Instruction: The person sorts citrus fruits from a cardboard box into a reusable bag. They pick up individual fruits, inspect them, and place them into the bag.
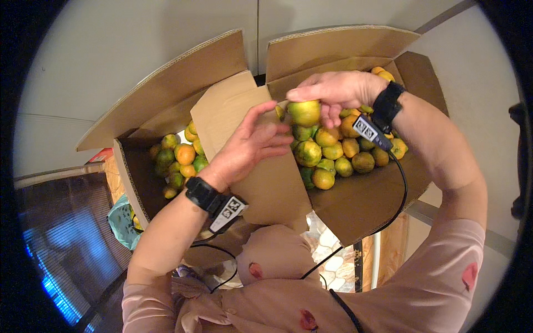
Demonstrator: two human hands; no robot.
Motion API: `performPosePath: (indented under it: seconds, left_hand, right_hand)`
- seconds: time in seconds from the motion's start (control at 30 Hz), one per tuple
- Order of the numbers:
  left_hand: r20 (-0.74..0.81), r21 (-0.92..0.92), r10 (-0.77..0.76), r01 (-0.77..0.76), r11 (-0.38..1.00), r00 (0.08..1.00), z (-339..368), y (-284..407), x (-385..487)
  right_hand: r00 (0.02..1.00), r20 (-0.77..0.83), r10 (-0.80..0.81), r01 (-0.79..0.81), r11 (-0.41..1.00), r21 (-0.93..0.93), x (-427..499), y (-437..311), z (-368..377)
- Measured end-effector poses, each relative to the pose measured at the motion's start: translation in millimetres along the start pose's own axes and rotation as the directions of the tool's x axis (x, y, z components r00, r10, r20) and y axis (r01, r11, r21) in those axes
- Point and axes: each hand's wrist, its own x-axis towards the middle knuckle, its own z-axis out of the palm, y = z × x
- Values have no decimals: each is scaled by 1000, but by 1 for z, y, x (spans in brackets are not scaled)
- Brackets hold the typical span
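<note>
My right hand (339,91) grips a yellow-green citrus fruit (304,113) between thumb and fingers, above the right cardboard box (366,208). Many green, yellow and orange citrus fruits (332,150) lie in that box. To the left, my left hand (256,141) is raised over the cardboard flap (266,179) between the two boxes, palm towards the held fruit and fingers spread. Another small piece of yellow-green fruit (280,112) shows by its fingertips; whether they touch it is unclear. The left cardboard box (125,183) holds more such citrus fruits (184,154).
Upright cardboard flaps (166,83) stand at the back against a pale wall (208,21). A turquoise plastic bag (120,220) with yellow fruit sits left of the left box. Black cables (404,179) run from both wrist straps past the boxes.
</note>
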Motion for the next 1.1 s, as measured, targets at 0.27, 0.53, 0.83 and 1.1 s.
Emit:
performPosePath:
  seconds: [0.27,0.53,0.83,1.1]
  left_hand:
    - [-132,-107,55,-69,992,990,9,-11,11]
    - [11,-182,12,-10,983,1000,-13,-13,9]
    - [5,-150,-17,18,989,1000,-15,-10,8]
    - [41,-88,-66,69,994,997,-17,-6,11]
  right_hand:
    - [987,-155,-34,42,998,49,5,7,9]
    - [987,-136,-82,-51,647,-761,44,111,10]
    - [993,-85,-78,-52,360,-932,53,122,31]
    - [990,-14,142,-143,984,-108,51,80,-12]
